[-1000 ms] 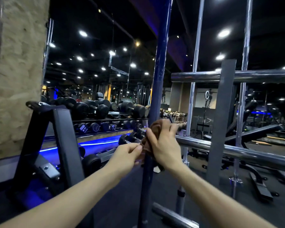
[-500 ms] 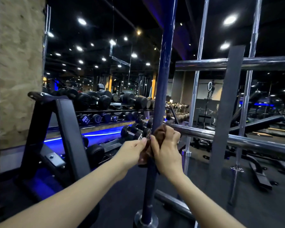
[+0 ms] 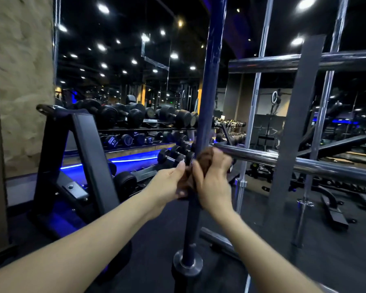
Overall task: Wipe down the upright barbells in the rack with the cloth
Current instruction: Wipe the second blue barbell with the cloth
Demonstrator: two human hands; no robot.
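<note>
Head view shows the blue barbell [image 3: 209,106] standing upright at the centre of the frame, its collar [image 3: 187,264] seated on the floor at about 6 o'clock. A brown cloth [image 3: 204,160] is bunched around the shaft at roughly mid-height, and both hands meet on it. The right hand [image 3: 213,185], at the 3 o'clock side of the bar, has its fingers curled round the cloth and shaft in a closed grip; the left hand [image 3: 169,182], at the 9 o'clock side, pinches a loose fold of cloth between thumb and fingertips. Two chrome barbells [image 3: 260,66] stand further off toward 2 o'clock, behind the horizontal chrome rails [image 3: 304,164] of the rack, and they look untouched by the cloth here. To do this stroke well, I would judge the cloth should stay wrapped fully round the shaft, the right hand squeezing evenly while sliding in one long run toward the collar, with the left hand keeping the loose end tucked so it neither slips nor snags on the rail just beside it. A slight twist while sliding would cover the far side of the bar.
</note>
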